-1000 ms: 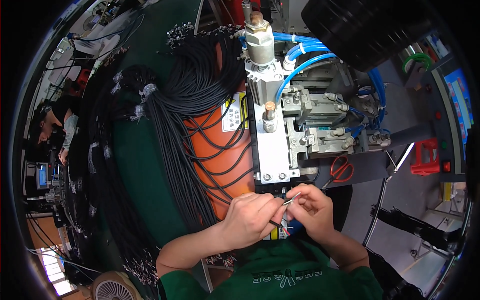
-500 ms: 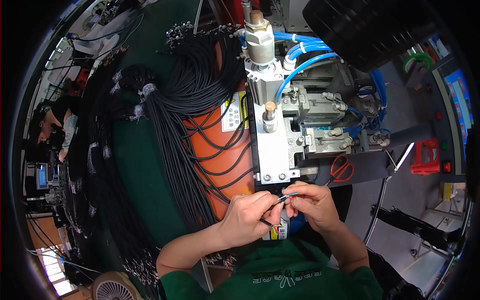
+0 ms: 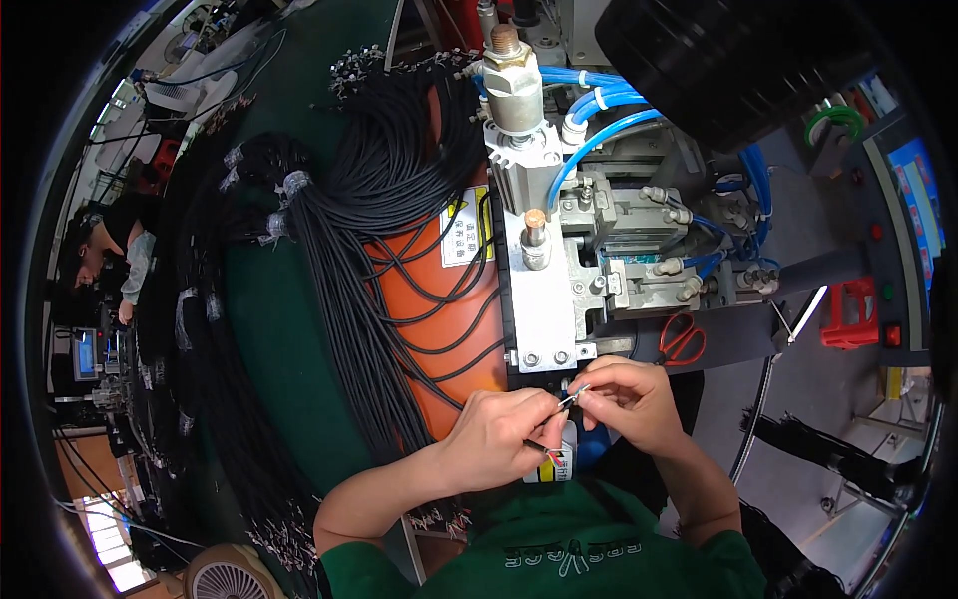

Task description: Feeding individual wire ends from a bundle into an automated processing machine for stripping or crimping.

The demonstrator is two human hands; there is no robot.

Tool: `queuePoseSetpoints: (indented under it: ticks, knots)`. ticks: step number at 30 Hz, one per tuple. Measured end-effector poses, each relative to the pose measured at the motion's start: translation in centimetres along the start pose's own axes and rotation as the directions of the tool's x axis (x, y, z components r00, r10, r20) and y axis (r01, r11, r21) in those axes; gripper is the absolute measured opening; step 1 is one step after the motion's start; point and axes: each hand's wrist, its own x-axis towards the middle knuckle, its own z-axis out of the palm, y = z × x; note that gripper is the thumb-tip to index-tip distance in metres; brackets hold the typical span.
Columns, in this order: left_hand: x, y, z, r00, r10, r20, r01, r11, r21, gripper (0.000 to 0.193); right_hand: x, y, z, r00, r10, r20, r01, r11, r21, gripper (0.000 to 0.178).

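Note:
My left hand (image 3: 507, 427) pinches a black cable (image 3: 537, 445) with its fingertips closed. Thin coloured wires fan out below that hand. Further up, the stripped end of a cable (image 3: 567, 403) shows between the two hands. My right hand (image 3: 631, 403) is closed in a pinch on the fine wires (image 3: 581, 391) there; their exact number is too small to tell. Both hands are just in front of a metal pneumatic machine (image 3: 544, 319), apart from its front plate.
Bundled black cables (image 3: 344, 290) spread over the green table (image 3: 269, 369) and an orange surface (image 3: 454, 359) on the left. Red-handled scissors (image 3: 682, 339) lie right of the machine. Blue air hoses (image 3: 599, 100) run behind. A control panel (image 3: 903, 240) and red stool (image 3: 850, 311) stand right.
My right fingers have shifted slightly and closed over the wires, whose coloured tips now show less. My left hand stays almost in place, still pinching the cable. The view has moved a little.

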Motion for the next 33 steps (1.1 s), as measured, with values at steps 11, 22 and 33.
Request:
queuePoseSetpoints:
  ticks: [11, 22, 33]
  knots:
    - [-0.8, 0.3, -0.2, 0.973, 0.231, -0.012, -0.173, 0.763, 0.623, 0.037, 0.1, -0.5, 1.5, 0.936, -0.342, 0.086, 0.228, 0.400, -0.888, 0.006]
    - [-0.4, 0.6, -1.0, 0.962, 0.222, 0.157, -0.271, 0.737, 0.619, 0.039, -0.1, -0.5, 1.5, 0.936, -0.345, 0.062, 0.231, 0.473, -0.850, 0.006]
    - [0.4, 0.4, -0.9, 0.939, 0.257, 0.228, -0.343, 0.654, 0.675, 0.030, 0.0, -0.2, 1.0, 0.929, -0.365, 0.066, 0.255, 0.497, -0.830, 0.007]
